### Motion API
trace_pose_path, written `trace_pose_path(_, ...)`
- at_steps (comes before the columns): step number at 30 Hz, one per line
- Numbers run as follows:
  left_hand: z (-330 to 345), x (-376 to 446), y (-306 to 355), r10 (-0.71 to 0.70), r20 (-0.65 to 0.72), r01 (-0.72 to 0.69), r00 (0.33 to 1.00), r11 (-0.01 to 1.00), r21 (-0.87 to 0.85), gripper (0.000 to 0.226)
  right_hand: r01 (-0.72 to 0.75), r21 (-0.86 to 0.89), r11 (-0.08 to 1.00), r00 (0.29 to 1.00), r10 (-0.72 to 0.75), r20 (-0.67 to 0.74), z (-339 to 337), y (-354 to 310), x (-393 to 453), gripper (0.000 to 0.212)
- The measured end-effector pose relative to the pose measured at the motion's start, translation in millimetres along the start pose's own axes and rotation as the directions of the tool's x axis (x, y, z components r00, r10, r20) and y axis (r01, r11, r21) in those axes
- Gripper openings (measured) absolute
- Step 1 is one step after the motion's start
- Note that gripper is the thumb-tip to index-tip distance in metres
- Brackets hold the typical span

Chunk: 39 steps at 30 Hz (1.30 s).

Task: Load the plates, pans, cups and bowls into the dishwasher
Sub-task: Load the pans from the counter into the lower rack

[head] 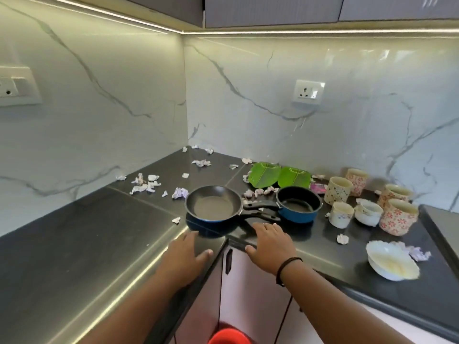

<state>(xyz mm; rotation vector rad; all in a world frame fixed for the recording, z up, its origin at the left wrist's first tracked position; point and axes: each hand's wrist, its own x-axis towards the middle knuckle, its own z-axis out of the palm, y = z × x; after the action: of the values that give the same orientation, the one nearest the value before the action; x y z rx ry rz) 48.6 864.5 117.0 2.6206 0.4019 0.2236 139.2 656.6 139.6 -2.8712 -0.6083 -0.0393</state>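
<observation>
From the head view, our left hand (185, 254) and right hand (268, 247) rest flat with fingers spread on the bench (74, 232) edge, holding nothing. Just beyond them sit the frying pan (213, 207) and saucepan (299, 204); cups (397, 216) and a white bowl (391, 260) lie right of our right hand.

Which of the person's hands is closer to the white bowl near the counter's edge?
The right hand. It rests on the counter edge, in front of the pan handles, with the white bowl off to its right. The left hand lies farther left, beyond the right one.
</observation>
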Motion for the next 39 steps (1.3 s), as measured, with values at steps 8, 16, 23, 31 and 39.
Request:
trace_pose_path(8, 25.9, 103.3, 15.3, -0.423, -0.004, 0.367, 0.906, 0.792, -0.489, 0.038, -0.211, 0.082, 0.974, 0.974, 0.217, -0.067, -5.7, 74.6, 88.3, 0.048)
trace_pose_path(16, 55.4, 172.8, 86.2, 0.053, -0.153, -0.072, 0.987, 0.990, -0.122, 0.035, -0.542, 0.429, 0.722, 0.840, 0.468, 0.275, 13.7, 128.9, 137.9, 0.056)
trace_pose_path(23, 86.4, 218.7, 136.7, 0.291, 0.253, -0.372, 0.923, 0.845, 0.385, 0.063, -0.671, 0.667, 0.323, 0.697, 0.583, 0.418, 18.6, 130.7, 143.9, 0.039)
trace_pose_path(31, 97.0, 227.6, 157.1, 0.458, 0.168, -0.487, 0.873, 0.815, 0.313, 0.045, -0.576, 0.795, 0.193, 0.682, 0.649, 0.337, -10.4, 108.6, 138.2, 0.035)
trace_pose_path(39, 87.9, 178.3, 206.0, 0.495, 0.087, -0.431, 0.864, 0.819, -0.377, 0.028, -0.431, 0.893, -0.131, 0.660, 0.630, 0.410, -48.0, 111.0, 101.3, 0.031)
